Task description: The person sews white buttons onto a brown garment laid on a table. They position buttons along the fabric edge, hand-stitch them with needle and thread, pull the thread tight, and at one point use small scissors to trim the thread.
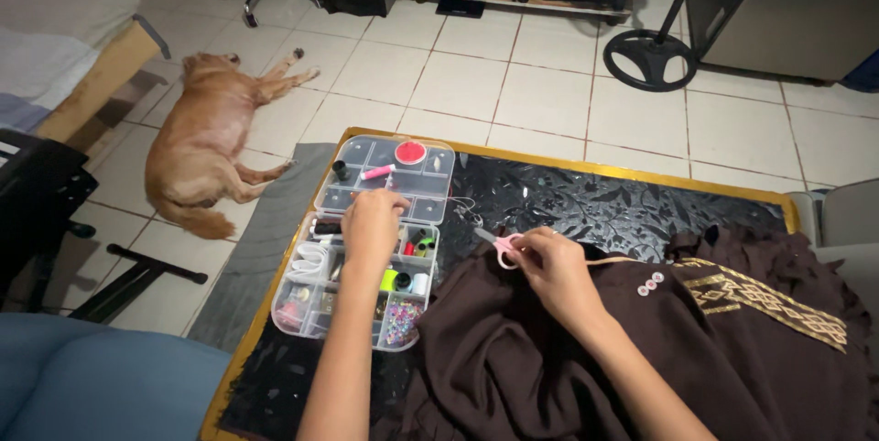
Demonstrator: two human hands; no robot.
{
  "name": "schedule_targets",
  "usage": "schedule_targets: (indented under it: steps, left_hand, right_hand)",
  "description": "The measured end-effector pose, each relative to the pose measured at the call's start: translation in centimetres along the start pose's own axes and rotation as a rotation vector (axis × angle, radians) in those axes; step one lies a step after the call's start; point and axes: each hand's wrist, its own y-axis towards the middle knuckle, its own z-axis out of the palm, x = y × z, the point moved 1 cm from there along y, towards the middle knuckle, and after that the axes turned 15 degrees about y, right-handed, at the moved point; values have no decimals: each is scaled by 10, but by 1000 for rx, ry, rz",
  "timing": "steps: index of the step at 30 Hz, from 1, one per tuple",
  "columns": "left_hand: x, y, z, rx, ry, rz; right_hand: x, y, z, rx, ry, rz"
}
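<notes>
Left hand (371,226) dips, fingers curled, into the clear plastic compartmented sewing box (371,249), its grasp hidden. Right hand (549,267) pinches small pink-handled scissors (499,247) over the dark brown garment (641,349), kept ready by the seam.

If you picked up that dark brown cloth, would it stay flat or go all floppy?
Probably floppy: the brown cloth already lies in soft folds and bunches on the table. It likely drapes and sags from wherever it is lifted. The gold trim may be slightly stiffer.
</notes>
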Motion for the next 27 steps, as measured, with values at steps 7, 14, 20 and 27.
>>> schedule_targets:
  steps: [7, 14, 20, 27]
  left_hand:
    - [18, -7, -38, -32, -102, -108]
    - [17, -11, -58, -4, -49, -180]
    - [23, -15, -53, 43, -41, -184]
    - [41, -7, -48, 54, -73, -128]
  right_hand:
    - [7, 22, 40, 91, 60, -107]
    - [10, 46, 98, 244, 5, -159]
    - [15, 35, 118, 304, -92, -159]
    - [24, 28, 157, 420, -81, -194]
